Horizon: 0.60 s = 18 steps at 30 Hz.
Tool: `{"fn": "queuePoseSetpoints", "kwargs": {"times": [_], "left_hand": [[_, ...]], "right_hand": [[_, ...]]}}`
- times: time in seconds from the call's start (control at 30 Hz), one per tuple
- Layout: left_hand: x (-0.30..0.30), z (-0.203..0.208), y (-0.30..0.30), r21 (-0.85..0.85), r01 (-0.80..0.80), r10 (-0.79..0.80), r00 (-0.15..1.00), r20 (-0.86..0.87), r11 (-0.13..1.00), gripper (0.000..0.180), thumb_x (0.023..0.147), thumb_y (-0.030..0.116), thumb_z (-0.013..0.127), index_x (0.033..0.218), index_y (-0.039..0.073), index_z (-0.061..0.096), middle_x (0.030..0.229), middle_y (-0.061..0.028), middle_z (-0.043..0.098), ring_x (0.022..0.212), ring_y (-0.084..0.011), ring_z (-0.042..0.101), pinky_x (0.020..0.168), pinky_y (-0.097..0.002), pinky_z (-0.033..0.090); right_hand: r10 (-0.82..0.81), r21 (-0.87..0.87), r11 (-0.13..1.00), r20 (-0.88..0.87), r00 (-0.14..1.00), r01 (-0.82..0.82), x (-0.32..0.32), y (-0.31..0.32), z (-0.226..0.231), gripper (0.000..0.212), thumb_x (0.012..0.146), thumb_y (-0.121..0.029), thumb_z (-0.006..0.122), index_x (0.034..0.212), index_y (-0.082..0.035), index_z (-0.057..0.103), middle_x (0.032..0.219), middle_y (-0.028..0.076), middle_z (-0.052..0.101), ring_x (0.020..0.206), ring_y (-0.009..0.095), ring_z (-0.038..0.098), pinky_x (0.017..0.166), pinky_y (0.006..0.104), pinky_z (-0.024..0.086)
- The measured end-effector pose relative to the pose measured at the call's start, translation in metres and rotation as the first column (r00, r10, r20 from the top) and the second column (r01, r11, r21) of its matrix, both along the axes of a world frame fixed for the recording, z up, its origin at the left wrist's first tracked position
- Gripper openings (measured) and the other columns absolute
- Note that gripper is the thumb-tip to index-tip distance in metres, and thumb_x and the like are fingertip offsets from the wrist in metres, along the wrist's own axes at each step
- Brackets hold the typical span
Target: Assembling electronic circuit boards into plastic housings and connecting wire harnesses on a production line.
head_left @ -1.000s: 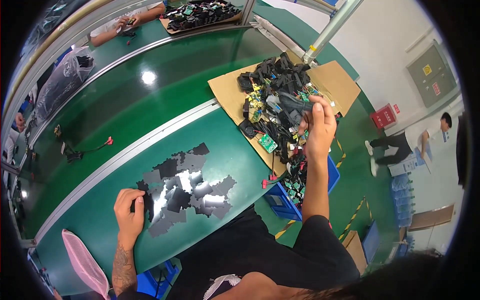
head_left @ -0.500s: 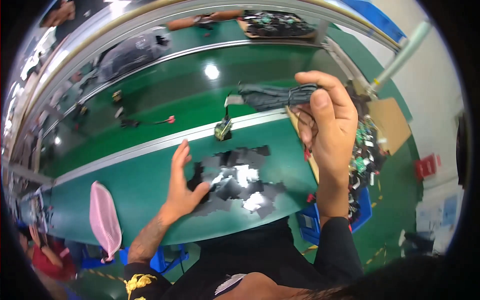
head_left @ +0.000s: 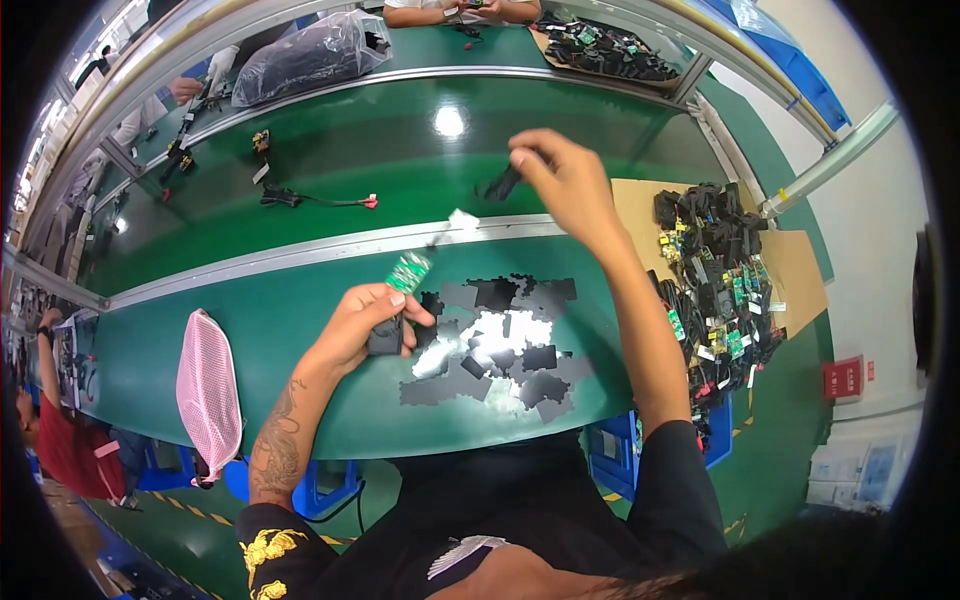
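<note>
My left hand point(head_left: 368, 322) is closed on a small green circuit board point(head_left: 408, 272), pinching its lower end between thumb and fingers. A black rectangular piece point(head_left: 385, 338) is in the same hand, under the thumb; whether it is a sheet or a casing I cannot tell. From the board's upper end a dark cable leads up to a white label point(head_left: 462, 220). Higher up, my right hand point(head_left: 572, 190) grips the black cable bundle point(head_left: 498, 184) over the metal rail. Below and between my hands, many thin black sheets point(head_left: 500, 340) lie loosely spread on the green table point(head_left: 290, 400).
A cardboard sheet point(head_left: 640, 205) at the right carries a heap of cabled circuit boards point(head_left: 735, 300). A pink mesh pouch point(head_left: 208, 395) lies at the left. Beyond the metal rail point(head_left: 330, 245), another cable point(head_left: 320, 200) rests on the green surface. Co-workers' hands show at the far side.
My left hand has gone from open and empty to holding the board, which was dangling from the cable. My right hand has shifted left with the cable bundle.
</note>
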State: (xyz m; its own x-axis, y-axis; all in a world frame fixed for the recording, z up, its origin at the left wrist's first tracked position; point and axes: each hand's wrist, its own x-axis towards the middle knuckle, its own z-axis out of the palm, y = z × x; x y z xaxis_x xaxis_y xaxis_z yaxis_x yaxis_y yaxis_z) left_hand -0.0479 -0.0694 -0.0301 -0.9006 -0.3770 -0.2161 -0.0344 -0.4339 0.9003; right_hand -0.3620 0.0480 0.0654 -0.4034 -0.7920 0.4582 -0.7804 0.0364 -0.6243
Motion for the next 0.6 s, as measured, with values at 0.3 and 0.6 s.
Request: {"fn": "queuePoseSetpoints", "kwargs": {"times": [0.3, 0.6], "left_hand": [[0.0, -0.007, 0.003, 0.219, 0.128, -0.083, 0.976, -0.201, 0.967, 0.024, 0.103, 0.015, 0.064, 0.121, -0.001, 0.061, 0.116, -0.0199, 0.071, 0.086, -0.0209, 0.071, 0.073, -0.0413, 0.063], [-0.007, -0.008, 0.007, 0.269, -0.052, 0.086, 0.99, -0.114, 0.962, 0.035, 0.091, -0.007, 0.059, 0.123, 0.004, 0.053, 0.124, -0.0232, 0.07, 0.089, -0.0206, 0.068, 0.077, -0.0407, 0.06]], "right_hand": [[-0.045, -0.038, 0.999, -0.494, 0.868, 0.031, 0.053, 0.031, -0.051, 0.016, 0.09, -0.017, 0.078, 0.101, -0.008, 0.074, 0.104, 0.011, 0.069, 0.099, 0.035, 0.068, 0.08, 0.0462, 0.056], [0.254, 0.4, 0.912, -0.366, 0.895, -0.095, 0.1, 0.033, -0.093, 0.036, 0.084, -0.022, 0.085, 0.112, -0.005, 0.07, 0.111, 0.01, 0.064, 0.108, 0.031, 0.065, 0.084, 0.0441, 0.058]]}}
